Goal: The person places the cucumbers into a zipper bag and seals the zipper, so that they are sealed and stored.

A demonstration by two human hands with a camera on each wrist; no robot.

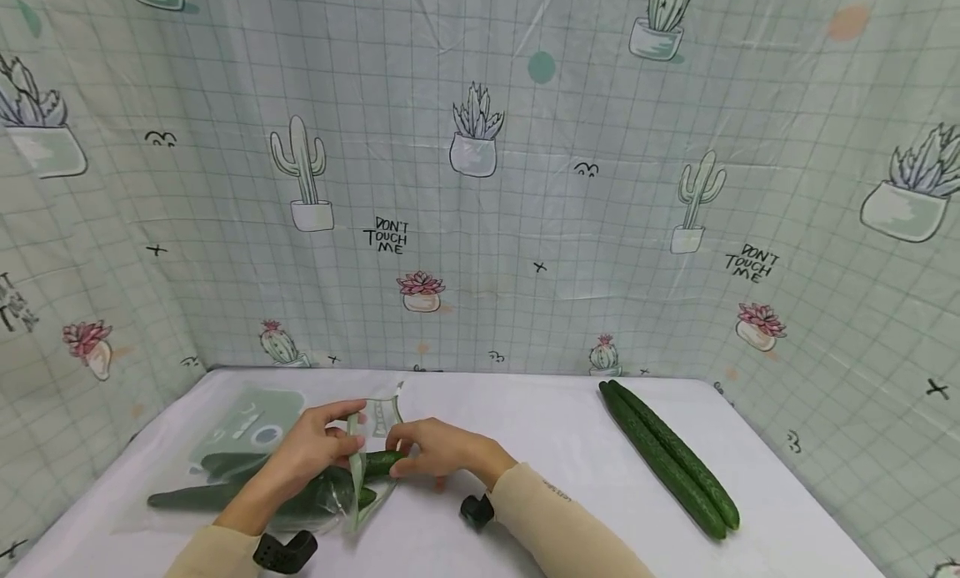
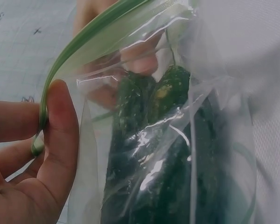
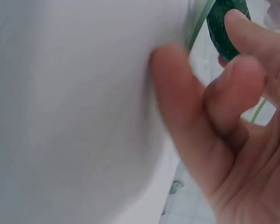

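Observation:
A clear zip bag (image 1: 247, 424) with green print and a green-edged mouth lies on the left of the table. My left hand (image 1: 303, 449) pinches the mouth's edge between thumb and fingers, and the opening gapes toward the right. Dark green cucumbers (image 2: 170, 121) lie side by side inside, seen through the plastic in the left wrist view. At the mouth, my right hand (image 1: 446, 449) grips the end of a cucumber (image 1: 382, 463) whose other part is within the bag. The right wrist view has the thumb and a finger against that cucumber (image 3: 219, 28), other fingers curled close over the table.
Two more long cucumbers (image 1: 667, 457) lie together, slanting, on the right of the white table (image 1: 540, 444). A cactus-patterned cloth (image 1: 487, 228) hangs behind and along both sides. Dark wrist devices (image 1: 285, 553) are at both cuffs.

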